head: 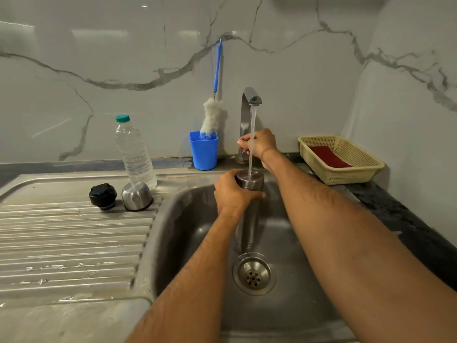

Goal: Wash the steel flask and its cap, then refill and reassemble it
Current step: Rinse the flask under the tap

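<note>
L hand (232,194) wrapped round flask (249,184), upright under tap (251,100), stream hitting mouth. R hand (259,143) fingers curled at tap lever behind. Risk: wet steel slips, overflow splashes. Caps left of tap, on drainboard.

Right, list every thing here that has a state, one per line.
Tap: running, stream falling into the flask.
Steel flask: upright over the sink, open, no cap on.
Black stopper: off, on the drainboard.
Steel cap: off, mouth down on the drainboard.
Water bottle: upright, green cap on.
Bottle brush: standing in the blue cup.
Left hand: grips the flask.
Right hand: curled at the tap base.
</note>
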